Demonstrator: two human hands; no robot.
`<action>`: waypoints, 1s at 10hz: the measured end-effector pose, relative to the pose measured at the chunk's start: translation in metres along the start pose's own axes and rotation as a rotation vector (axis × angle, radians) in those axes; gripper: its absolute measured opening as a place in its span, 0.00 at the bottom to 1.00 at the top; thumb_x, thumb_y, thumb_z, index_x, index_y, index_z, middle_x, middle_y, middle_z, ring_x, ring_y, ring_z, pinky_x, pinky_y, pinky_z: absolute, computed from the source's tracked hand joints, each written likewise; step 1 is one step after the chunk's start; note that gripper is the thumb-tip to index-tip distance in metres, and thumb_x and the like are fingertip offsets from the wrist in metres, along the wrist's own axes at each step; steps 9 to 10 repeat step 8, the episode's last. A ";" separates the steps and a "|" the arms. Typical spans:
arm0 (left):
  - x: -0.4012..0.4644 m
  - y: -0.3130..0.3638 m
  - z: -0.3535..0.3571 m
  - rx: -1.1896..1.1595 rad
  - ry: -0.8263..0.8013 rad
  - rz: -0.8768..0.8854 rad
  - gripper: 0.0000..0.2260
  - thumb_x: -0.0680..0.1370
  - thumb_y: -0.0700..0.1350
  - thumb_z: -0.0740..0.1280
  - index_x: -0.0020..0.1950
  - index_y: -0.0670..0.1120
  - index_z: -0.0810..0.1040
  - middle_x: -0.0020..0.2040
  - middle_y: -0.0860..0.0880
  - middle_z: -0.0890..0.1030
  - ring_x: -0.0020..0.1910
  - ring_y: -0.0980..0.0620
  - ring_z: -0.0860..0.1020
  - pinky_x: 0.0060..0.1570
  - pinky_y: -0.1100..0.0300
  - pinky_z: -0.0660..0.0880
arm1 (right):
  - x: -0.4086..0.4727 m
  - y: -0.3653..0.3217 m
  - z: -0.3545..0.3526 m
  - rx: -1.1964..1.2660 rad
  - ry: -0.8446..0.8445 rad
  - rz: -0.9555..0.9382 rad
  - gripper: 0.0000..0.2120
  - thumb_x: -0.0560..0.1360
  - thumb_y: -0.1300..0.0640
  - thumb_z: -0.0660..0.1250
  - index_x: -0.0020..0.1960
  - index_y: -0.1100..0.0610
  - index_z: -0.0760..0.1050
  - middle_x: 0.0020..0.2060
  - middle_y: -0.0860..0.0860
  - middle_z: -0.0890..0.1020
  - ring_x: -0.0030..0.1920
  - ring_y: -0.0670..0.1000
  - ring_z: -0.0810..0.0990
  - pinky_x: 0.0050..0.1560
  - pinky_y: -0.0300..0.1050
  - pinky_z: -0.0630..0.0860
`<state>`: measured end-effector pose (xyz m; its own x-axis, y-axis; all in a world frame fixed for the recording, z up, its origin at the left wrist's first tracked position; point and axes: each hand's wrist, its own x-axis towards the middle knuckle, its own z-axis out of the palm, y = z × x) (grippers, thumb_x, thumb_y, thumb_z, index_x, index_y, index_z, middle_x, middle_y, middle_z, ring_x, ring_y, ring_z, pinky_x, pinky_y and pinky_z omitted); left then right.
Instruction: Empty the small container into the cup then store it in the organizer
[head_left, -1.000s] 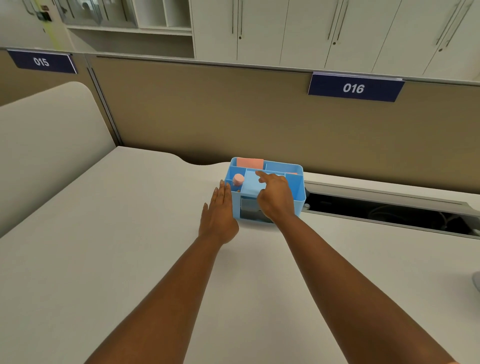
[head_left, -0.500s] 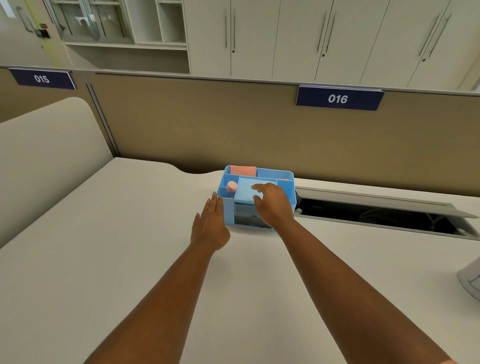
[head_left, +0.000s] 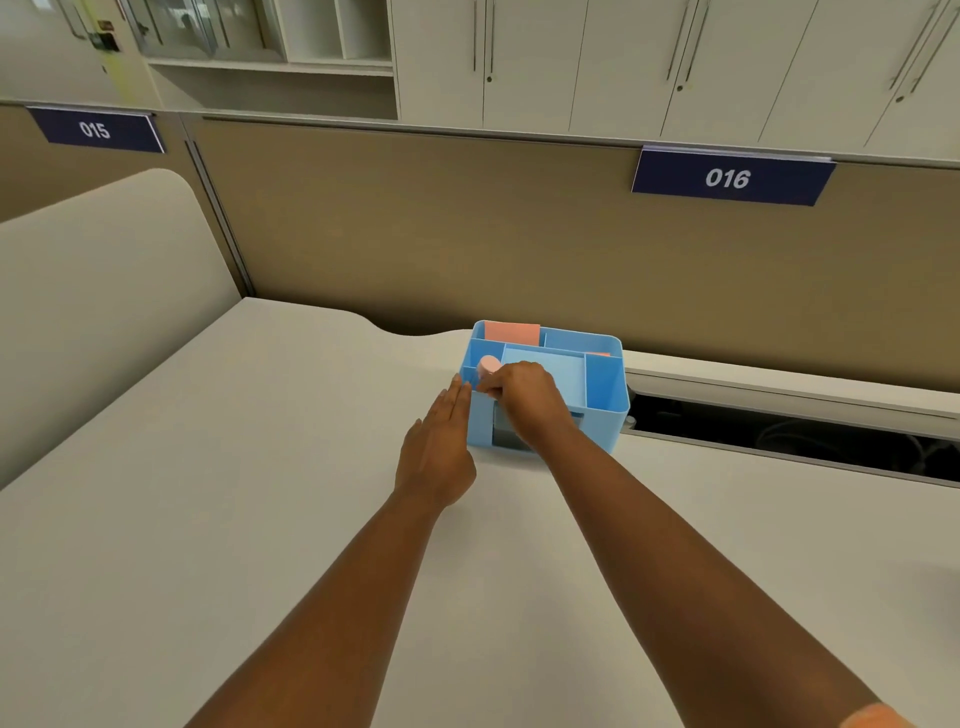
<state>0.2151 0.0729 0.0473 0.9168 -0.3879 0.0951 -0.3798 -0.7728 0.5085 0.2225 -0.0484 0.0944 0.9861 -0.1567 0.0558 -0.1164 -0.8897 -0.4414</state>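
Note:
A blue desk organizer (head_left: 602, 384) with several compartments stands at the back of the white desk. A small pink round container (head_left: 488, 365) stands in its front left compartment. My right hand (head_left: 524, 400) reaches over the organizer's front, fingers curled around the pink container. My left hand (head_left: 439, 447) lies flat with fingers straight, fingertips against the organizer's left front corner. No cup is in view.
A pink pad (head_left: 511, 331) stands in the organizer's back left slot. An open cable trough (head_left: 789, 436) runs along the desk's back right. A brown partition (head_left: 467, 228) with label 016 rises behind, and a rounded divider (head_left: 104, 291) stands on the left.
My right hand has moved left from the organizer's middle lid to the pink container and curled its fingers on it. My left hand stays beside the organizer. The view has shifted right and down.

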 end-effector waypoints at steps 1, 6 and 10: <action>0.000 -0.002 0.003 -0.033 0.045 0.016 0.33 0.75 0.34 0.59 0.73 0.48 0.44 0.77 0.50 0.51 0.74 0.49 0.55 0.71 0.53 0.59 | 0.004 -0.001 -0.006 0.001 0.043 -0.026 0.14 0.73 0.57 0.65 0.58 0.58 0.74 0.55 0.57 0.79 0.54 0.56 0.76 0.58 0.46 0.72; 0.001 -0.006 0.013 -0.065 0.072 0.032 0.34 0.75 0.35 0.60 0.73 0.48 0.43 0.76 0.49 0.52 0.73 0.49 0.58 0.70 0.56 0.60 | 0.003 0.006 0.001 -0.040 0.044 -0.047 0.18 0.72 0.58 0.67 0.61 0.57 0.71 0.60 0.59 0.77 0.57 0.58 0.75 0.60 0.47 0.71; -0.001 0.000 0.007 -0.033 0.075 0.024 0.34 0.76 0.35 0.59 0.73 0.48 0.41 0.77 0.50 0.48 0.75 0.50 0.52 0.73 0.53 0.55 | -0.007 0.011 -0.007 0.084 0.162 0.017 0.20 0.75 0.62 0.62 0.66 0.56 0.67 0.65 0.58 0.73 0.63 0.58 0.72 0.65 0.52 0.69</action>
